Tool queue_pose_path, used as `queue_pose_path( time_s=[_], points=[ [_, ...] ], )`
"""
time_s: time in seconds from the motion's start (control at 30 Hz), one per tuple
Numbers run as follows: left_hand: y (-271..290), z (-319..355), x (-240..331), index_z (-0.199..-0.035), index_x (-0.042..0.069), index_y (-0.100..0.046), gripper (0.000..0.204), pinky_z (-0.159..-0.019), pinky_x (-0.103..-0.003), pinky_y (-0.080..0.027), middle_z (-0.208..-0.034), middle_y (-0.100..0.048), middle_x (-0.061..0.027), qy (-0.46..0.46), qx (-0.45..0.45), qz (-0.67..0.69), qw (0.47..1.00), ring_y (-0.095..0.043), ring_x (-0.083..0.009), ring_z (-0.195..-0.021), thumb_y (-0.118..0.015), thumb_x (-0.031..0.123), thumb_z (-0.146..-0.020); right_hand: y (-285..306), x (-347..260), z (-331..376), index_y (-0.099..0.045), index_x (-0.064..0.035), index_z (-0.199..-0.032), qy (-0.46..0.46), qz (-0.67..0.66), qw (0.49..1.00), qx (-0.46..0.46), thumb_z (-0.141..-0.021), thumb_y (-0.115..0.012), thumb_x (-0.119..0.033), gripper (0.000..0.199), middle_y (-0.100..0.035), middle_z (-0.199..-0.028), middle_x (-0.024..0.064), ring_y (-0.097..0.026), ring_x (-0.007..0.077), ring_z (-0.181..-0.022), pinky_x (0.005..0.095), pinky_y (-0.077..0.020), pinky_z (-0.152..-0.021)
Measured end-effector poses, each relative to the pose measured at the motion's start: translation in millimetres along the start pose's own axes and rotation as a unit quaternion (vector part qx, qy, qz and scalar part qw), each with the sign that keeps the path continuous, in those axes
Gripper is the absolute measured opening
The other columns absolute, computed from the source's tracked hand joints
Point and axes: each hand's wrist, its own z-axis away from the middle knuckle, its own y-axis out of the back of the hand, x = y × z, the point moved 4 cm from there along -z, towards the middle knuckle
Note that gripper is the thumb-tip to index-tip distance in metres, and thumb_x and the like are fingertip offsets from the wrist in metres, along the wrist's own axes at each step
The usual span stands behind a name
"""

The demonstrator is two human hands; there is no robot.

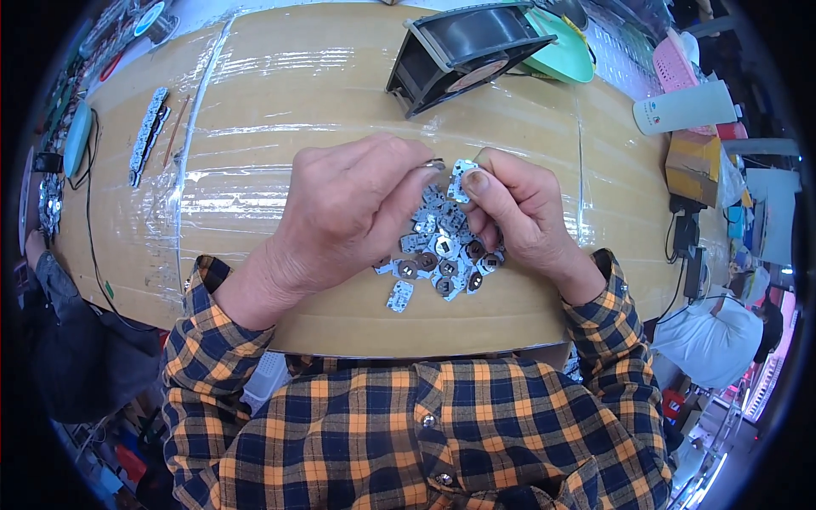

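Observation:
Over the table's middle, my right hand pinches a small white-blue circuit board between thumb and forefinger. My left hand is closed just beside it, its thumb and fingertips gripping a small dark piece seen nearly edge-on. The two held things are a short gap apart. Below my hands lies a loose pile of small circuit boards, several bearing round metal discs. One single board rests at the near left edge of the pile. My right fingers partly cover the pile's right side.
A black square fan stands at the far side, with a green tray behind it. Leftward lie a strip of boards and a thin brown stick. A pale bottle and cardboard box are at right. People sit on both sides.

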Motion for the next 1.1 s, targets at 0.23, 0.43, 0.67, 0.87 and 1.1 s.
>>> queue_pose_path(
  time_s=[0.23, 0.43, 0.67, 0.87, 1.1],
  points=[
    [-2, 0, 0, -0.094, -0.003, -0.063, 0.019, -0.056, -0.029, -0.05, -0.078, -0.065, -0.0126, 0.023, 0.006, 0.029, 0.999, -0.066, -0.0232, -0.066, -0.065, -0.006, -0.076, 1, 1, -1, -0.053, -0.0041, -0.078, -0.032, -0.043, 0.999, -0.001, -0.099, -0.047, -0.021, 0.027, -0.051, -0.056, -0.0022, -0.044, 0.0019, -0.042, 0.0164, -0.0345, -0.039],
    [-7, 4, -1, -0.095, -0.002, -0.062, 0.021, -0.056, -0.031, -0.049, -0.078, -0.064, -0.0134, 0.01, -0.05, 0.027, 0.998, -0.066, -0.0266, -0.067, -0.062, -0.009, -0.076, 1, 2, -3, -0.052, -0.0033, -0.076, -0.037, -0.069, 0.997, 0.014, -0.099, -0.047, -0.021, 0.03, -0.049, -0.054, -0.0017, -0.043, 0.0034, -0.039, 0.0176, -0.0336, -0.036],
    [-4, -3, 0, -0.095, -0.001, -0.062, 0.021, -0.055, -0.032, -0.049, -0.077, -0.064, -0.0136, -0.007, -0.069, 0.02, 0.997, -0.064, -0.0277, -0.065, -0.063, -0.008, -0.075, 5, 3, -4, -0.053, -0.0031, -0.077, -0.036, -0.074, 0.996, 0.042, -0.098, -0.048, -0.022, 0.029, -0.047, -0.052, -0.002, -0.043, 0.0041, -0.037, 0.0179, -0.0337, -0.036],
    [7, -7, 1, -0.1, -0.002, -0.064, 0.023, -0.056, -0.028, -0.047, -0.077, -0.064, -0.0098, 0.019, 0.033, 0.061, 0.997, -0.063, -0.0204, -0.064, -0.061, -0.009, -0.078, 1, -5, -6, -0.057, -0.0009, -0.073, 0.205, 0.178, 0.962, -0.015, -0.089, -0.058, -0.01, 0.019, -0.05, -0.055, 0.0066, -0.053, 0.0159, -0.049, 0.0299, -0.0398, -0.046],
    [-4, 1, 3, -0.095, -0.002, -0.065, 0.013, -0.053, -0.027, -0.046, -0.072, -0.063, -0.0097, 0.088, -0.08, 0.125, 0.985, -0.062, -0.015, -0.06, -0.062, -0.002, -0.082, 4, -10, -2, -0.058, -0.0011, -0.076, 0.256, 0.222, 0.941, -0.009, -0.091, -0.057, -0.01, 0.017, -0.049, -0.058, 0.0096, -0.051, 0.0234, -0.049, 0.033, -0.0393, -0.048]
  ],
)
